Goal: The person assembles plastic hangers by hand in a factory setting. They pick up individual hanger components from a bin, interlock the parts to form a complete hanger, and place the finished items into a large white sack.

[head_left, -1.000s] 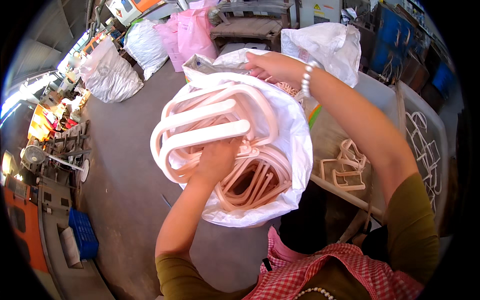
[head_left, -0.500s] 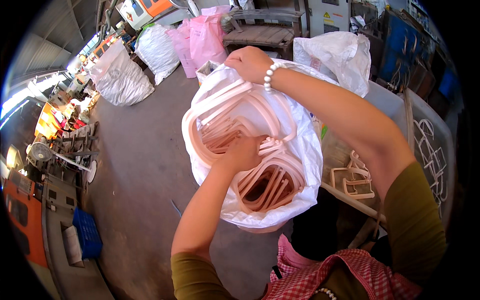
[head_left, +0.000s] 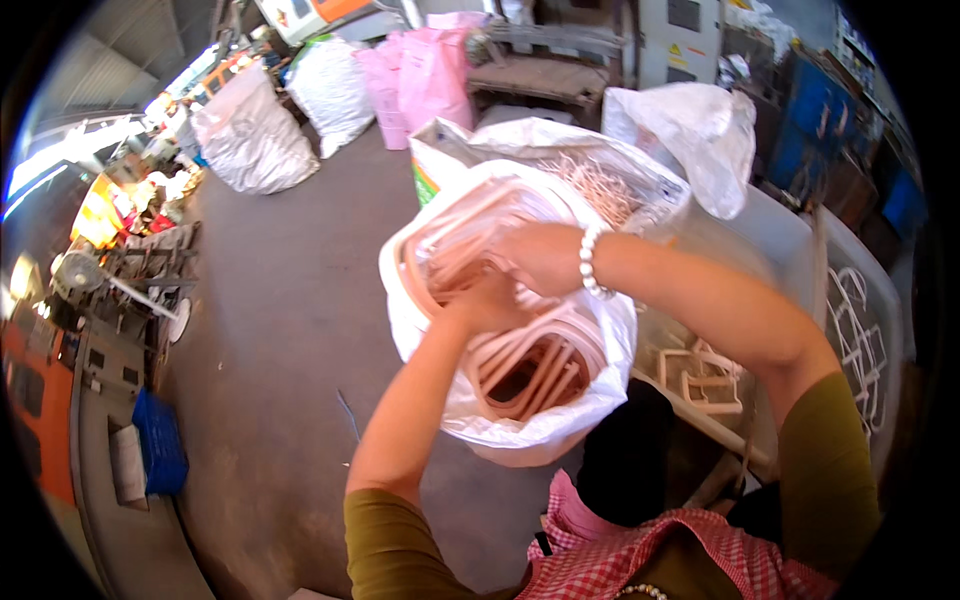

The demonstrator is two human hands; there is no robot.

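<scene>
Both hands deep in the mouth of a white bag (head_left: 520, 425) stuffed with pale pink frames (head_left: 535, 365), workshop floor (head_left: 290, 330) below. Left hand (head_left: 487, 303) at frame centre, curled over the frame bundle, fingers closed on or pressing the loops; exact grip hidden by the right hand. Right hand (head_left: 545, 258) just at one o'clock of the left, touching it, palm down and fingers bent over the upper loops at ten o'clock, bead bracelet (head_left: 590, 262) at the wrist; impossible to tell whether clasped round a loop or only flat against it. Frames lying directly under both hands, long axis running from ten o'clock down to five o'clock, free ends showing at five o'clock of the left hand inside the bag's lower fold. Left hand nearer those lower ends, right nearer the upper bends. More frames (head_left: 705, 375) loose on the table (head_left: 780, 240) at three o'clock, well apart from either hand. Second open sack (head_left: 600, 175) of thin pink pieces just behind at twelve o'clock.
</scene>
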